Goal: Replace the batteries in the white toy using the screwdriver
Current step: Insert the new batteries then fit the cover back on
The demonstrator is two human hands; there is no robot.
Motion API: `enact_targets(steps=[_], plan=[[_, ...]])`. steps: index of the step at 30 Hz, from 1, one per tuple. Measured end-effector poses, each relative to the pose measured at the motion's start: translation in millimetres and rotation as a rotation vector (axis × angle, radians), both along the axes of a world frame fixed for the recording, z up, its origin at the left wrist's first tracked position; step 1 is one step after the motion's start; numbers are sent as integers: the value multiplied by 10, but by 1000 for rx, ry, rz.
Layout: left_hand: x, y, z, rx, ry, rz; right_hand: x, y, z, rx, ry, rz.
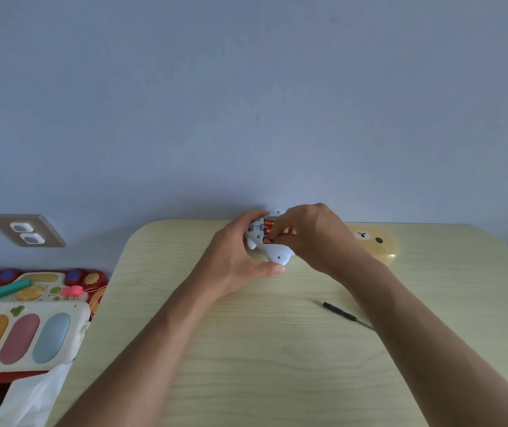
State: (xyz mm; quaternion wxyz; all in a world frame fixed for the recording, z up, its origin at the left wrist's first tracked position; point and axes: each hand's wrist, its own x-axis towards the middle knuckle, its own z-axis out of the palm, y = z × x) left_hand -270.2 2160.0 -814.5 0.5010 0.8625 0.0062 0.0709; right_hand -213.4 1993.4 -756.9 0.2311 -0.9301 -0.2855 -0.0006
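1. White toy (272, 249) sits at the far edge of the pale wood table (277, 349), belly up, so the battery bay faces you. That orientation is why you can work the cells from above.
2. Orange batteries (267, 232) show in the open bay. No cover is in sight; it may be hidden behind your hands.
3. Your left hand (240, 254) cradles the toy from the left: fingers curled over the far side, thumb under the near end. It's acting as a clamp so the body won't skid while the other hand pushes.
4. Your right hand (308, 235) comes in from the right with fingers bent down into the bay, tips on the batteries. Pinching a cell or just pressing one — I can't tell, the fingertips cover the contact.
5. Screwdriver (343, 314) lies loose on the table, near your right forearm and well apart from the toy. Neither hand is on it. My read: the screw step is done and you're mid-swap on the cells.
6. Yellow bear-face item (379, 245) sits just behind your right wrist. Colourful toys (27, 318) are stacked off the table's left edge, out of the way.
7. Risk, my guess: polarity is unreadable from here, so check it by eye.
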Motion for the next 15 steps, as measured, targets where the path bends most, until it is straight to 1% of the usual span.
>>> enact_targets(steps=[4,7,10,15], plan=[[-3,0,-22,7,-5,-4,-20,-163,99,138,30,21],[-7,-3,-19,-10,-7,-1,-112,-512,220,249,44,-48],[6,-16,-20,-22,1,7,-252,-916,240,202,57,-103],[1,-27,-12,-17,7,14,-524,-1318,48,107,67,-142]])
